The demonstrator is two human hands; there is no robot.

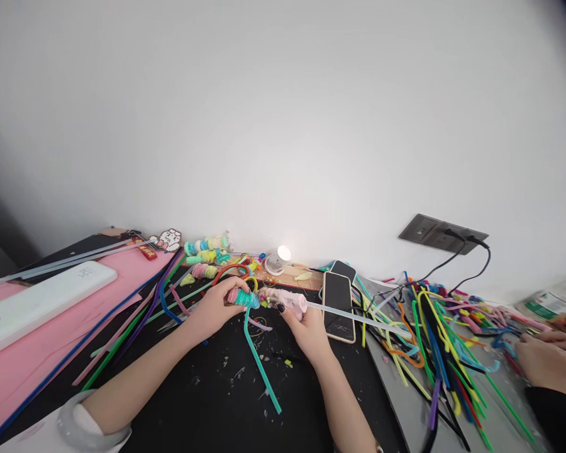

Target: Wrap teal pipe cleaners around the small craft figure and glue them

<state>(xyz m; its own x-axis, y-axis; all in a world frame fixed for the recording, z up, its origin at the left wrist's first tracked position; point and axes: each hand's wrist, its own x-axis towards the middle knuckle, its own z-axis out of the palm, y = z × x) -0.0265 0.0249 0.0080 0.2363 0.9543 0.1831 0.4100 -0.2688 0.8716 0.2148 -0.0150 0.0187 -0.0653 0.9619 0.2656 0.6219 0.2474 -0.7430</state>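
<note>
Desk (179, 402), black-topped, near edge cut off by the frame. Left hand (224, 305): grip clasped round 1 coiled striped roll (248, 299), teal and pink, toward the middle of the far edge; its left end is partly hidden by fingers. 1 teal pipe cleaner (261, 365) extends from the roll toward the near edge, its join hard to make out. Right hand (302, 324): grip wrapped round 1 pink glue gun (285, 298), handle concealed, front end just beside the roll; contact cannot be told. 1 translucent glue stick (372, 323) leaves the gun's rear and crosses 1 pale-framed phone (338, 296); its tip is lost among loose pipe cleaners (446, 358) by the right edge. Far edge: 1 white round object (276, 264), top washed out by glare. Left edge: 1 white elongated device (47, 302), cropped. Far right: a co-worker's hands (547, 360), partly cut off, contents unreadable.
</note>
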